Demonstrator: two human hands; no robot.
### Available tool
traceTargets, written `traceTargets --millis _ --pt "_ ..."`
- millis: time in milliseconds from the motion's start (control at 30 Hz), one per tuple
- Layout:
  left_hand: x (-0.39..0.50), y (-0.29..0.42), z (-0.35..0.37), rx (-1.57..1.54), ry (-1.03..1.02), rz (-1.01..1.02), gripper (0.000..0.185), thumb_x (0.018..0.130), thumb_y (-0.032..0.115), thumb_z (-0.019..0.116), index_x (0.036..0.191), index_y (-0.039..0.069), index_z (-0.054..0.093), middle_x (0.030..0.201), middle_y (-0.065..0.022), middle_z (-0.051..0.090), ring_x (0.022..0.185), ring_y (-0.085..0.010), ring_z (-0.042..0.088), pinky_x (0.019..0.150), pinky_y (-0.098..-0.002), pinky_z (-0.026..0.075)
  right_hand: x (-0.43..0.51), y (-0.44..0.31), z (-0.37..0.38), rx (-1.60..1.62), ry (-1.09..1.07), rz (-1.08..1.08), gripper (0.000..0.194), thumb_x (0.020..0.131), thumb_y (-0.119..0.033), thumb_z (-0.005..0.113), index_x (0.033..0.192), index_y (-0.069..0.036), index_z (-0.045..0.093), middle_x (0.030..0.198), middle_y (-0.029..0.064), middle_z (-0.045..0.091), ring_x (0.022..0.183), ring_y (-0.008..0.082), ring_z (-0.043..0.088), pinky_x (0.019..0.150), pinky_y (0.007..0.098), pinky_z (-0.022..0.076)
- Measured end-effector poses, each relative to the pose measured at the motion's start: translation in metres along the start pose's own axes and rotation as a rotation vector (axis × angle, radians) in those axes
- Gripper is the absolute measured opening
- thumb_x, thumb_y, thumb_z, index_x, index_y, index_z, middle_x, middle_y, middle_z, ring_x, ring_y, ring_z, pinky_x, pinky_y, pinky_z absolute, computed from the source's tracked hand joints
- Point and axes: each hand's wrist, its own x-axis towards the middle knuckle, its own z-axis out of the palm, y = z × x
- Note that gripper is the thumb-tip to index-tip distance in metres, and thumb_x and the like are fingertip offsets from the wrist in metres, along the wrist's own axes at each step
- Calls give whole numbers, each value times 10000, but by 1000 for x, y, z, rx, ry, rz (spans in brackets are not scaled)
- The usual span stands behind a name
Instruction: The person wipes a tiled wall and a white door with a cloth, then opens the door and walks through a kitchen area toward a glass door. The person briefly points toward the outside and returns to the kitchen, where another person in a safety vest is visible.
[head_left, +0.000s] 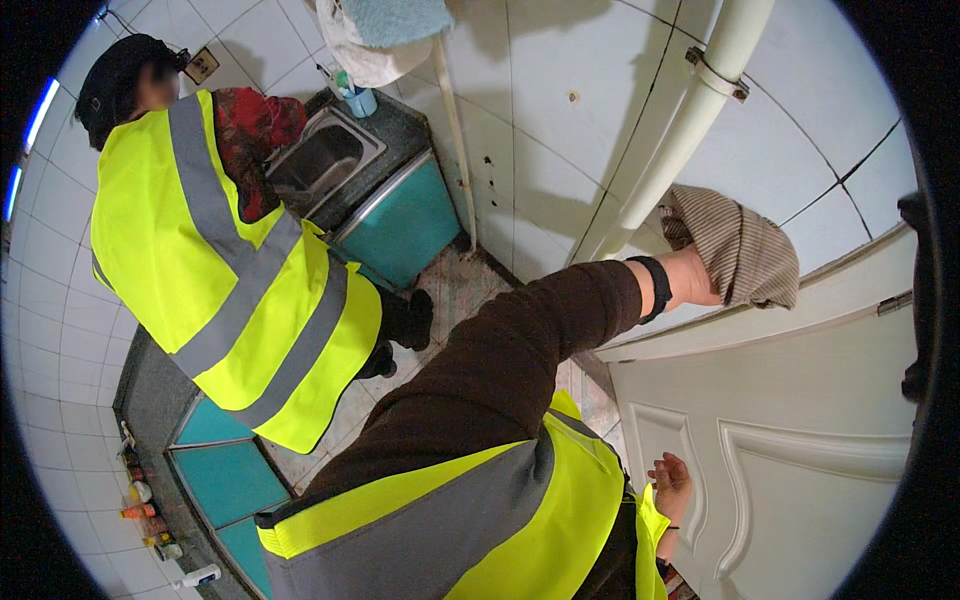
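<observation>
My left hand (694, 277), with a black strap at the wrist below a dark brown sleeve, reaches up to the right. It holds a brown striped cloth (757, 255) that covers the fingers, by the tiled wall and the top of a white door frame (825, 285). Low on the right, beside the edge of my yellow reflective vest (517, 540), my right hand (671, 480) is raised with loosely bent fingers and nothing visible in it. A thin dark band circles that wrist. Behind this hand is a white panelled door (810, 420).
A person in a yellow vest (202, 247) leans at a metal sink (322, 157) on the left. A pale pipe (675, 142) runs along the wall. Bottles (139, 511) stand on a dark counter (154, 397) above teal cabinets (229, 480). Cloths (390, 22) hang near a blue cup (361, 103).
</observation>
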Motion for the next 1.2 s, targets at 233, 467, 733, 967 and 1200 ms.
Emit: traceTargets --millis 233,467,733,967,1200 --pt "84 58 -64 96 602 495 475 851 259 478 1282 65 435 1322 -157 433 1231 -325 385 1050 -424 274 -8 16 -5 -44 12 -49 295 846 -179 610 1079 -7 557 852 47 614 686 123 593 543 225 439" --pt "85 37 -80 120 631 355 674 755 311 576 1345 78 349 1332 -215 396 1228 -402 358 1055 -466 255 6 14 2 -28 -7 -51 295 846 -165 611 1090 -10 554 856 49 612 696 124 593 555 226 445" --pt "35 -36 -26 165 288 -62 604 845 270 505 1383 104 288 1379 -207 338 1265 -400 314 1061 -477 240 29 -6 9 -102 -16 23 245 846 -99 589 1070 -4 563 852 57 603 690 130 583 591 236 460" --pt "54 -35 -59 110 288 -16 526 872 254 422 1374 126 326 1396 -182 319 1266 -399 316 1051 -492 260 55 -20 21 -167 -47 -10 224 833 -42 567 1049 16 564 805 62 594 697 138 570 665 257 478" --pt "95 -74 -71 -107 376 126 635 771 9 481 1365 -25 256 1328 -271 377 1241 -370 374 1058 -390 291 68 -8 35 -175 54 -113 240 801 -89 621 1019 9 601 822 103 642 695 155 618 629 273 502"
